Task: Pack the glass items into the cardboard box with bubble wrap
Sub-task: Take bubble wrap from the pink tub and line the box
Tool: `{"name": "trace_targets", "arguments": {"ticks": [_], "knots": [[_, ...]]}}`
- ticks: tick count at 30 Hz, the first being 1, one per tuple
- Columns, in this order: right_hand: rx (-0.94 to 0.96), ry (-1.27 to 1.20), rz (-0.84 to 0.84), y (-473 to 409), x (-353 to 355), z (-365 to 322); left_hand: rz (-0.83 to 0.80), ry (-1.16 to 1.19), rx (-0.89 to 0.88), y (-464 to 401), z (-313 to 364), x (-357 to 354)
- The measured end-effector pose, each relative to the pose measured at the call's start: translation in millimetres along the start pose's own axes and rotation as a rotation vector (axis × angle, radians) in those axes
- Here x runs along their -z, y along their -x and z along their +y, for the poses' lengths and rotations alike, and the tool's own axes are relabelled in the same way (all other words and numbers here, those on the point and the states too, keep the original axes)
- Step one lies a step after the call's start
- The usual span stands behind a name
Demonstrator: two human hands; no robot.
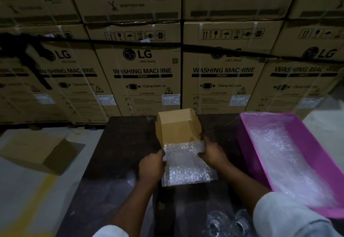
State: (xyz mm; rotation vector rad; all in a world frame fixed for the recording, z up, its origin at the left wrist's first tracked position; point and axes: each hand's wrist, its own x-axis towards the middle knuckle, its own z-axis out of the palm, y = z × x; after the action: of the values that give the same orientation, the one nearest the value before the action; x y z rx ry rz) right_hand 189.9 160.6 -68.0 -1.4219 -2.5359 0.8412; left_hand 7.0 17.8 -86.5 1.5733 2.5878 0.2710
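A person lines a small cardboard box [177, 127] with a sheet of bubble wrap [186, 162] on a dark table [121, 153] in a dim warehouse. The left hand [151, 166] pinches the sheet's left edge just in front of the box; the right hand [213, 153] is closed on its right edge at the box's near right corner. The sheet's far end lies inside the box, and the rest trails over the table toward the person.

Done well, this step likely means feeding the sheet in evenly from both sides, pressing it flat against the floor and walls of the box, and leaving enough spare wrap to fold over whatever goes in.

Counted: one open box and one sheet in hand. At least two glass items [229, 222] wait well in front of the box, at the table's near edge, though darkness blurs their outlines. One pink tray [260, 143] holding more bubble wrap sits to the right of the box. One flattened carton [35, 149] lies on the floor to its left. Washing-machine cartons [141, 69] are stacked behind it.
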Motion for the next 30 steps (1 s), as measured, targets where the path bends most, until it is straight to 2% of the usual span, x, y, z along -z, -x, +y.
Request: {"name": "trace_targets", "arguments": {"ticks": [8,12,14,16,18,19,21,23,30], "knots": [[0.069,0.213,0.031,-5.7,-1.1,0.7,-0.001,-0.144,-0.056,-2.2,6.0,-0.1],[0.121,0.341,0.026,-8.2,-0.2,-2.8,0.064,-0.118,-0.141,-3.6,14.6,5.8],[0.140,0.337,0.097,-7.4,3.0,-4.0,0.068,-0.073,-0.292,-5.0,23.0,7.2],[0.177,0.334,0.263,-2.3,8.2,-7.1,0.018,-0.050,-0.437,-7.6,30.6,9.2],[0.266,0.272,0.340,6.7,7.9,-11.8,-0.068,-0.067,-0.490,-11.6,32.6,10.3],[0.318,0.239,0.297,11.4,4.9,-13.7,-0.113,-0.086,-0.497,-13.9,32.3,9.9],[0.384,0.236,0.090,15.7,-6.4,-13.7,-0.186,-0.115,-0.492,-17.7,30.9,6.7],[0.377,0.320,-0.098,10.5,-14.9,-10.6,-0.222,-0.132,-0.481,-21.6,30.9,2.6],[0.332,0.483,-0.271,-6.3,-18.7,-9.2,-0.327,-0.149,-0.435,-31.2,29.7,-10.2]]}}
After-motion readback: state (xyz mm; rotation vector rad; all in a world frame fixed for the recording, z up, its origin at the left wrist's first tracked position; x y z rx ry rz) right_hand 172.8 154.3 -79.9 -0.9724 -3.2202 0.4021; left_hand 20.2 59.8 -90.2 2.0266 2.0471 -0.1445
